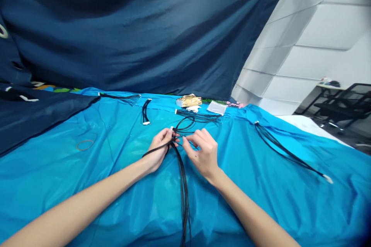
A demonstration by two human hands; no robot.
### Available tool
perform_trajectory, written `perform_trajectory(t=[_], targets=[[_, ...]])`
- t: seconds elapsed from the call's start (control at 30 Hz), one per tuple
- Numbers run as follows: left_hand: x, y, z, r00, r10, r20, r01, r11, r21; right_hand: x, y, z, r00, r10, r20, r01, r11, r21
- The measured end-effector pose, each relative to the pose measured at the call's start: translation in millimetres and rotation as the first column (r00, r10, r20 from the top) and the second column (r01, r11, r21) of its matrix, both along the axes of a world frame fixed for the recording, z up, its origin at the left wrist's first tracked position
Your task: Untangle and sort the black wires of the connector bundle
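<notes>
Near the middle of the blue sheet, my left hand [160, 147] is closed round a black wire harness [183, 185]. A white connector [172, 128] pokes out above its thumb. From the grip, a long bundle of wires hangs down toward the bottom edge, and one loop bends out to the left. My right hand [203, 150] is beside it, thumb and forefinger pinched on thin loose black wires of the same harness. The exact wire ends between those fingertips are too small to make out.
Other black wire harnesses lie at the back left [120, 97], back centre [145, 112], behind my hands [199, 115] and at the right [286, 149]. A gold packet [189, 101], a clear bag [216, 107] and a rubber band [85, 145] rest on the blue sheet [121, 208].
</notes>
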State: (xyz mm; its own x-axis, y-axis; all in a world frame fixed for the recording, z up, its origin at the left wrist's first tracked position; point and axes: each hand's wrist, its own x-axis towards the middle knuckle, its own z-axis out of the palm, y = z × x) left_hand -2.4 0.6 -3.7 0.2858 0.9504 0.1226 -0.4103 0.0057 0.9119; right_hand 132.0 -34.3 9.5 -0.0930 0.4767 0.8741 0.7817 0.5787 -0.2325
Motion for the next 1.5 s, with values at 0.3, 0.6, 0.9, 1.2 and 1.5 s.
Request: perform_trajectory(t=[0.3, 0.6, 0.9, 1.2, 1.5], targets=[[-0.3, 1.0, -1.4, 1.0, 0.002, -0.004, -0.002, 1.0, 0.011, 0.1, 0.8, -2.2, 1.0, -0.026, 0.01, 0.026, 0.999, -0.038], [-0.5, 1.1, -1.1, 1.0, 0.015, -0.011, -0.015, 1.0, 0.011, -0.6, 0.7, -3.2, 1.0, 0.008, 0.006, -0.008, 0.999, -0.037], [-1.1, 1.4, -2.0, 1.0, 0.0, -0.009, 0.001, 0.999, 0.035, -2.0, -0.8, -1.9, 0.998, 0.055, 0.035, -0.056, 0.998, 0.024], [-1.2, 1.4, -2.4, 1.0, 0.001, -0.004, -0.001, 0.999, 0.047, -1.0, -2.2, -2.9, 0.994, 0.05, 0.098, -0.057, 0.995, 0.077], [-0.2, 0.8, -0.5, 1.0, 0.004, -0.005, -0.004, 1.0, 0.026, -1.4, -3.1, -3.7, 0.991, 0.055, 0.124, -0.068, 0.993, 0.101]])
